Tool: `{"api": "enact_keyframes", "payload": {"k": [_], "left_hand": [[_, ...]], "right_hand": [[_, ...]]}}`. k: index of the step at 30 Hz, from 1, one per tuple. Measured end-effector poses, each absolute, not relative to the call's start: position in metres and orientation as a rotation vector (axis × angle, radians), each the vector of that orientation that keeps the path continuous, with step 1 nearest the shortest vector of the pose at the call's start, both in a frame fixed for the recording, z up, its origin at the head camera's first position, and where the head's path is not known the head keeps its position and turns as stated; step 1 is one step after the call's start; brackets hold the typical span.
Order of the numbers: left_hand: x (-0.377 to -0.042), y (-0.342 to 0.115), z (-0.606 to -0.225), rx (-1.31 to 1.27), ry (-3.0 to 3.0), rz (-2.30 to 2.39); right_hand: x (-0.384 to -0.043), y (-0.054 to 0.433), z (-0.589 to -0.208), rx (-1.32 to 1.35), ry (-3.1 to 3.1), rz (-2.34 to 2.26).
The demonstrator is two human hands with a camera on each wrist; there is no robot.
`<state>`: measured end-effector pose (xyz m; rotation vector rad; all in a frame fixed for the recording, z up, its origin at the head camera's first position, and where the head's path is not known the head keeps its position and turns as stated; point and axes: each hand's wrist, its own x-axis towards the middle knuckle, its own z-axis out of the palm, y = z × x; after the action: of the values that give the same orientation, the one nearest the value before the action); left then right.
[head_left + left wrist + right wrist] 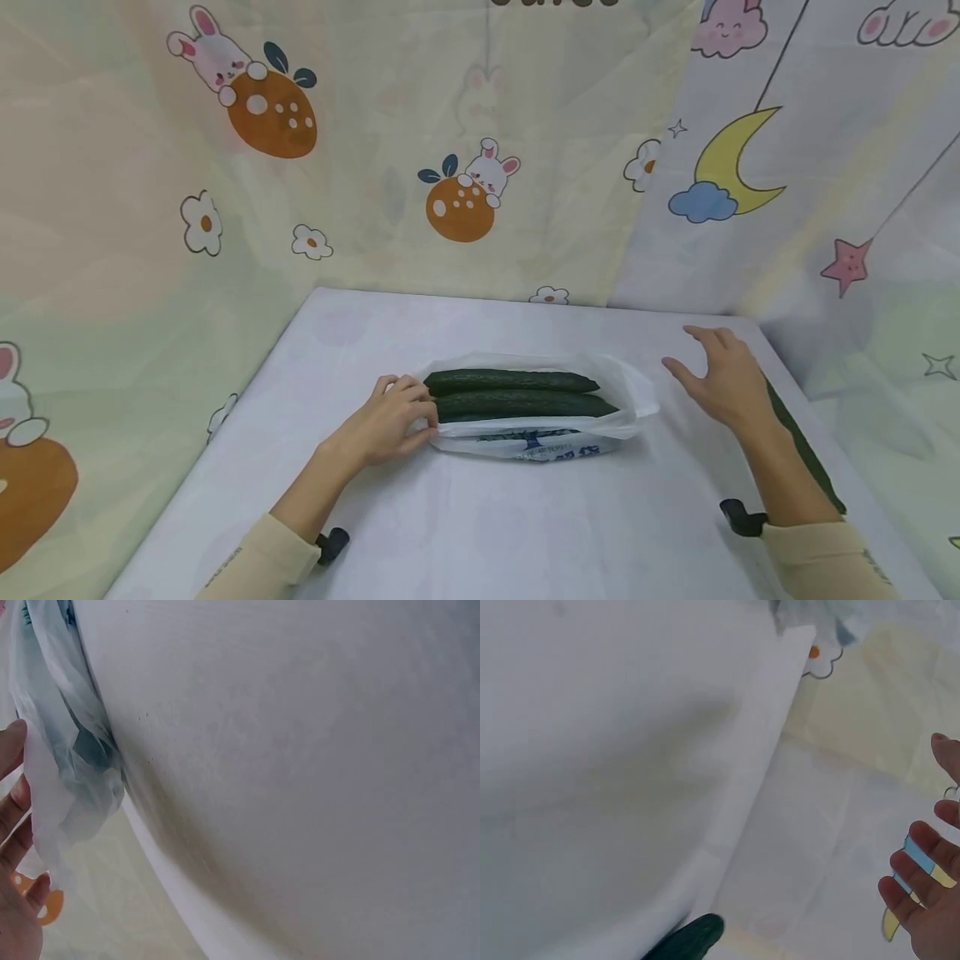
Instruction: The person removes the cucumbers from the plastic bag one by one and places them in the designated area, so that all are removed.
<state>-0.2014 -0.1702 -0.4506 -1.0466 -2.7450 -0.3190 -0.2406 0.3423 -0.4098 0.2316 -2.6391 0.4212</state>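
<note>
A white plastic bag [495, 448] with blue and green print lies mid-table, its mouth spread wide. Two dark green cucumbers [525, 405] lie side by side in it. My left hand [393, 418] holds the bag's left edge, and the left wrist view shows the thin plastic [56, 787] by the thumb and fingers. Over the table's right side, my right hand [723, 379] is raised with fingers spread, holding nothing. Another cucumber [806, 450] lies along the right edge, partly hidden behind the right forearm; its end [694, 937] also shows in the right wrist view.
The white-covered table [525, 525] ends at a hanging cloth backdrop [375, 167] with printed rabbits, flowers and a moon. Black wrist mounts [333, 546] stick out from both beige sleeves [817, 558].
</note>
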Motion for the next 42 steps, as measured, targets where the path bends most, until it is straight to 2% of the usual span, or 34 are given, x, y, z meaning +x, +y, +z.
{"api": "enact_keyframes", "payload": {"k": [23,42], "left_hand": [[-0.203,-0.166,-0.450,-1.061,-2.704,-0.342],[-0.209,-0.164,-0.445,-1.146,-2.583,-0.314]], "right_hand": [[-0.235,0.289,-0.382,0.256,-2.569,0.536],[-0.238,0.239,-0.385,0.550,-2.537,0.708]]}}
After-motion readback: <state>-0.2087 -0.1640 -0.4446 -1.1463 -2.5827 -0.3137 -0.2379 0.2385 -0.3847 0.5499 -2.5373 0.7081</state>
